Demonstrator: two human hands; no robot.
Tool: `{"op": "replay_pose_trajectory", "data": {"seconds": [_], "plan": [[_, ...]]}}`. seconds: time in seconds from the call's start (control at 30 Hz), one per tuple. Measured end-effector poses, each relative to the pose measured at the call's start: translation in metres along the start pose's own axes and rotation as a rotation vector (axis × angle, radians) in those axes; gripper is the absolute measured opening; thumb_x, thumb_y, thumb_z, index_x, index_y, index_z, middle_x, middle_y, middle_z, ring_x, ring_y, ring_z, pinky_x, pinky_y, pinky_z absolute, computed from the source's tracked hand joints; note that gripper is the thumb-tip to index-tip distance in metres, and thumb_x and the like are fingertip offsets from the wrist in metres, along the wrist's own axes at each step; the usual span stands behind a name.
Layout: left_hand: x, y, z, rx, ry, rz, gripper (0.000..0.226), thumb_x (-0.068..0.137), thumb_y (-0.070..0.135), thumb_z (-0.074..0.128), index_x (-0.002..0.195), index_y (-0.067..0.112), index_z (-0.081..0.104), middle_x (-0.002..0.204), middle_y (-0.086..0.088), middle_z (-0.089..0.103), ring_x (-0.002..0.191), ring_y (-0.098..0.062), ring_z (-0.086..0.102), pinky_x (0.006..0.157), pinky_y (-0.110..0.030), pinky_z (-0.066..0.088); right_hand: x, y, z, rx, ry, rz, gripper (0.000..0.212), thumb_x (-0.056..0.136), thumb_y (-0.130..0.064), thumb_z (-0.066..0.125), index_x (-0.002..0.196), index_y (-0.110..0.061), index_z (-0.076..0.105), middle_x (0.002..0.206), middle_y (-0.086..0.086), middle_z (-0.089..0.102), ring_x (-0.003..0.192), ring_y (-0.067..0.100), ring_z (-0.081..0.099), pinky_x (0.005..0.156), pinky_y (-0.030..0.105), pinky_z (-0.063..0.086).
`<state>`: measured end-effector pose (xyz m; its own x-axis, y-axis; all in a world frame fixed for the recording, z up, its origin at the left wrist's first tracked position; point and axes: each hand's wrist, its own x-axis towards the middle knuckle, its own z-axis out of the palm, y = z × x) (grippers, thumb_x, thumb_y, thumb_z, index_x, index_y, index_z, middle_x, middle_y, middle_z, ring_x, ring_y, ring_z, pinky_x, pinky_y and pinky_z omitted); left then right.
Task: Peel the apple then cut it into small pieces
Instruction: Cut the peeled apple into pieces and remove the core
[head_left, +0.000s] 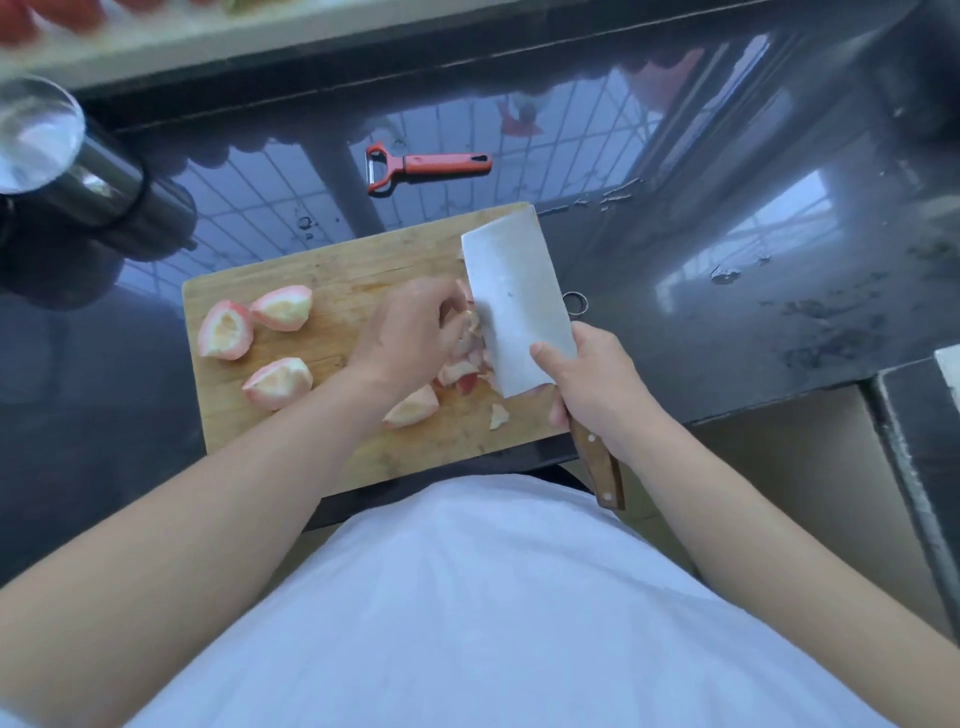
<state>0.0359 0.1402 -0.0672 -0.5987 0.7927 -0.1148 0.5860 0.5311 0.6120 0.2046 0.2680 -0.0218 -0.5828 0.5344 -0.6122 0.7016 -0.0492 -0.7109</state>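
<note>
Dicing stage: cleaver (511, 306) clenched in right grip (592, 384), left grip (410, 332) pinching apple pieces (467, 364) mid-board; three wedges (260, 338) awaited near cutting board's (363, 260) left edge.

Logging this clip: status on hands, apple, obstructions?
Right hand gripping cleaver. Left hand steadying apple pieces at blade. Three large chunks uncut on cutting board. Peeler clear.
</note>
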Motion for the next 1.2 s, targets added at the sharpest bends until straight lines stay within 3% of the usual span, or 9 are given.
{"op": "replay_pose_trajectory", "data": {"seconds": [0.1,0.2,0.33,0.47,0.6,0.83,0.97,1.07,1.2], "plan": [[0.017,0.0,0.014,0.022,-0.005,-0.098,0.009,0.094,0.016,0.069,0.098,0.022,0.073,0.088,0.007,0.06,0.088,-0.019,0.058,0.075,-0.029,0.038,0.005,0.013,-0.026,-0.019,0.03,0.028,0.017,0.1,-0.031,0.051,0.11,-0.022,0.062,0.092,0.007,0.072,0.039,0.017,0.055,0.044,0.026,0.045],[0.017,-0.008,0.017,0.004,-0.025,-0.178,0.017,0.095,0.02,0.072,0.111,0.021,0.079,0.092,0.013,0.048,0.097,-0.019,0.056,0.083,-0.033,0.042,0.013,0.022,-0.046,-0.074,0.026,0.043,0.018,0.101,-0.032,0.05,0.112,-0.022,0.06,0.081,0.012,0.073,0.04,0.019,0.055,0.047,0.034,0.049],[-0.013,-0.01,-0.008,-0.04,0.136,-0.153,0.022,0.101,0.014,0.064,0.119,0.012,0.077,0.095,0.003,0.055,0.096,-0.02,0.055,0.085,-0.03,0.042,0.021,0.017,-0.058,-0.134,-0.011,0.036,0.018,0.099,-0.034,0.05,0.109,-0.023,0.059,0.075,0.015,0.073,0.042,0.024,0.057,0.055,0.053,0.056],[-0.063,-0.013,-0.033,-0.007,0.308,-0.324,0.02,0.1,0.01,0.063,0.115,0.013,0.076,0.103,-0.004,0.07,0.089,-0.013,0.057,0.084,-0.029,0.044,0.023,0.007,-0.055,-0.153,-0.038,0.026,0.017,0.101,-0.032,0.05,0.113,-0.025,0.06,0.079,0.009,0.073,0.039,0.019,0.056,0.046,0.034,0.051],[-0.096,-0.023,-0.014,-0.045,0.022,-0.549,0.037,0.095,0.03,0.072,0.131,0.02,0.068,0.115,0.0,0.058,0.101,-0.021,0.061,0.101,-0.04,0.047,0.015,0.006,-0.039,-0.16,-0.044,0.033,0.015,0.1,-0.03,0.051,0.11,-0.023,0.061,0.083,0.004,0.073,0.038,0.018,0.054,0.043,0.029,0.046],[-0.078,-0.034,0.004,-0.122,-0.19,-0.496,0.043,0.093,0.026,0.073,0.136,0.026,0.065,0.138,-0.002,0.059,0.129,-0.022,0.053,0.113,-0.038,0.038,-0.017,0.009,-0.012,-0.132,0.05,0.052,0.012,0.099,-0.029,0.05,0.104,-0.024,0.059,0.063,0.01,0.071,0.042,0.024,0.056,0.059,0.053,0.057],[-0.087,-0.038,-0.006,-0.12,-0.228,-0.465,0.044,0.091,0.025,0.075,0.134,0.024,0.066,0.137,-0.003,0.06,0.125,-0.023,0.056,0.109,-0.038,0.042,-0.032,0.003,0.001,-0.114,0.119,0.048,0.009,0.099,-0.029,0.05,0.099,-0.028,0.059,0.06,0.009,0.069,0.044,0.024,0.058,0.061,0.058,0.056],[-0.099,-0.039,-0.039,-0.246,-0.069,-0.517,0.042,0.095,0.022,0.071,0.136,0.023,0.064,0.131,0.006,0.062,0.12,-0.016,0.057,0.101,-0.032,0.045,-0.04,0.0,0.015,-0.096,0.165,0.046,0.012,0.1,-0.03,0.05,0.088,-0.032,0.054,0.064,0.014,0.07,0.046,0.025,0.059,0.064,0.06,0.056],[-0.138,-0.075,-0.087,-0.384,0.344,-0.783,0.035,0.092,0.029,0.067,0.128,0.027,0.068,0.12,0.01,0.067,0.111,-0.016,0.061,0.098,-0.039,0.051,-0.05,0.001,0.034,-0.063,0.2,0.057,0.014,0.101,-0.029,0.049,0.108,-0.023,0.059,0.066,0.015,0.068,0.043,0.021,0.057,0.054,0.042,0.056]]}}
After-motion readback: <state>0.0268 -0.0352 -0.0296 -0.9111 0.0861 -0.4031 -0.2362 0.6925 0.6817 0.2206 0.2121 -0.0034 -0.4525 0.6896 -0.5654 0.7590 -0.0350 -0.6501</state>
